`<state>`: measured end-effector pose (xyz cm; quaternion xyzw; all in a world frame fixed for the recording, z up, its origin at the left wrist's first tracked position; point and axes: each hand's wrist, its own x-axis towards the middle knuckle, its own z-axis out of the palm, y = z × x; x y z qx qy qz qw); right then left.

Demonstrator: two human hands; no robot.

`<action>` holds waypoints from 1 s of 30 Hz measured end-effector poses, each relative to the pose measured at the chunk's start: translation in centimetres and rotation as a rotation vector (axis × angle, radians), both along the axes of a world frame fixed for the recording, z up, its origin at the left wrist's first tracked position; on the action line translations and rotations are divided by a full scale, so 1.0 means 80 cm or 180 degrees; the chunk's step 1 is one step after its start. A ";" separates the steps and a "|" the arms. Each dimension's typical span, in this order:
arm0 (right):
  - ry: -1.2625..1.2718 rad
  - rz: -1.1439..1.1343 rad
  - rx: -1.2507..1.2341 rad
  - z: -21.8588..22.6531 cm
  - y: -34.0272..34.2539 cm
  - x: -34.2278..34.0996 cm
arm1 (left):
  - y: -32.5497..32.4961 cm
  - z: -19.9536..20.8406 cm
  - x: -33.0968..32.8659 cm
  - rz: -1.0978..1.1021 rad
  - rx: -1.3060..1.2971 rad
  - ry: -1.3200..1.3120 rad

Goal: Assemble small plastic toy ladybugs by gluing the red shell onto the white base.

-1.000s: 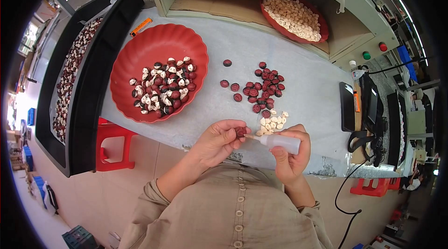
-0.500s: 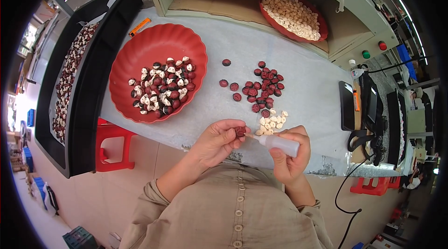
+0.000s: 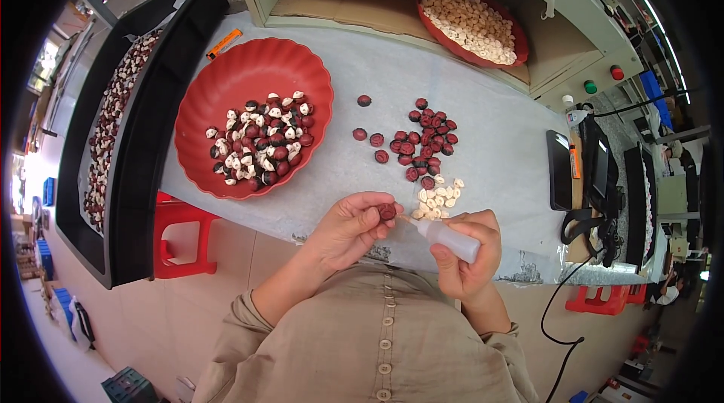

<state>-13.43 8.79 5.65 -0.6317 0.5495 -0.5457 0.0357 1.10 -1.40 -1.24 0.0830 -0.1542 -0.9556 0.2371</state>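
Note:
Between the thumb and fingers of my left hand (image 3: 348,228) is a small dark-red round piece (image 3: 386,211), held over the table's near edge. My right hand (image 3: 473,253) is wrapped round a translucent squeeze bottle (image 3: 451,241), its thin nozzle tip at or very near the red piece. Just beyond the bottle lies a small pile of cream-coloured pieces (image 3: 430,213). Farther off, a cluster of loose dark-red and black pieces (image 3: 427,139) is spread on the covered table. A scalloped red bowl (image 3: 226,75) at the left holds several joined red, black and white pieces.
A long black tray (image 3: 151,139) of similar pieces stands at the far left. Another red bowl (image 3: 520,47), heaped with cream pieces, sits in the shelf box at the back. An orange marker-like tube (image 3: 225,44) and a black phone (image 3: 559,169) lie on the table; a red stool (image 3: 185,241) stands below.
The squeeze bottle in my right hand has tilted a little, its base swinging toward me. My left hand keeps hold of the red piece and has barely moved.

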 end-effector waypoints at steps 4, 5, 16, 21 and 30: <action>0.0026 0.0035 0.0005 0.002 -0.003 0.004 | -0.001 -0.001 0.002 0.0005 -0.0038 -0.0015; 0.0063 0.0059 -0.0029 0.003 -0.004 0.004 | -0.001 -0.001 0.002 0.0009 -0.0067 -0.0027; 0.0130 0.0000 0.0067 0.009 0.003 0.000 | -0.001 0.000 0.002 -0.0002 -0.0121 -0.0097; 0.0161 0.0071 -0.0003 0.005 -0.002 0.000 | -0.001 0.001 0.001 -0.0010 -0.0130 -0.0088; 0.0323 0.0075 0.0064 0.011 0.000 -0.002 | 0.000 0.001 0.002 0.0022 -0.0145 -0.0091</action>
